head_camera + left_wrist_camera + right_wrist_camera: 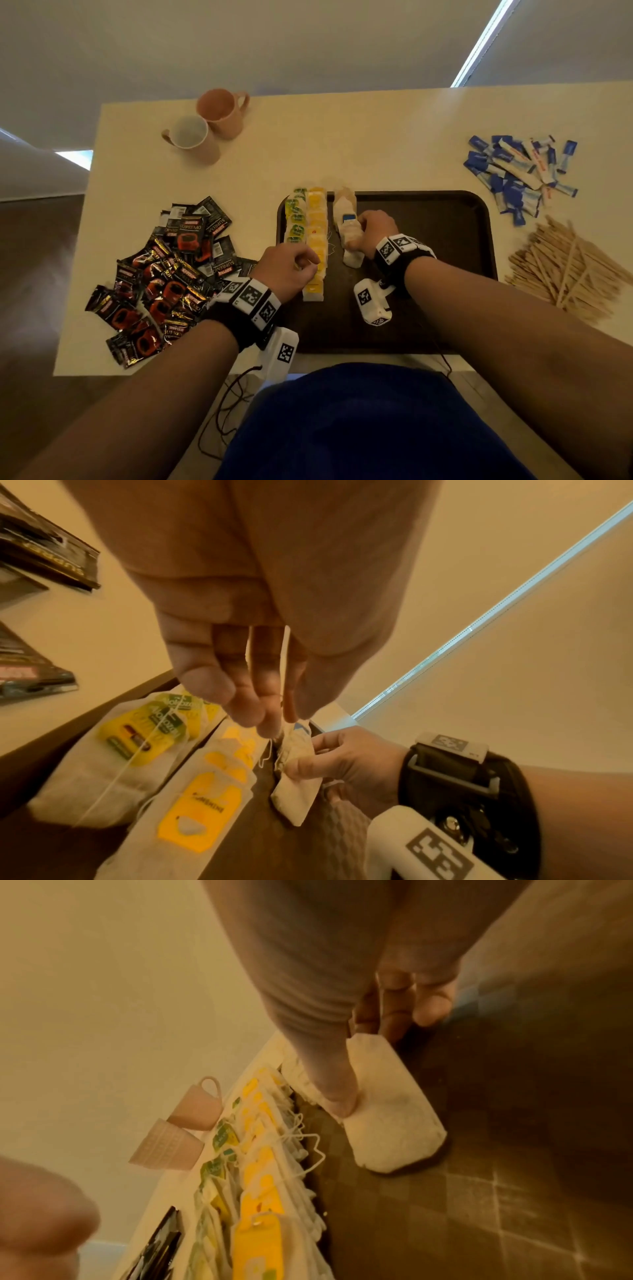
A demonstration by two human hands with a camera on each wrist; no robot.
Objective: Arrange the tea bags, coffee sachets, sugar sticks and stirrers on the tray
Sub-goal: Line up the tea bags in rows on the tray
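Three rows of tea bags lie at the left end of the dark brown tray: green-tagged ones, yellow-tagged ones and a short row of white bags. My right hand grips a white tea bag in that third row, with the thumb on top and the fingers behind it. My left hand hovers over the near end of the yellow row. Its fingers hang loosely bent with nothing seen between them. Coffee sachets are heaped left of the tray. Sugar sticks and wooden stirrers lie to its right.
Two pink mugs stand at the back left of the cream table. The right part of the tray is bare. A black cable hangs off the table's near edge.
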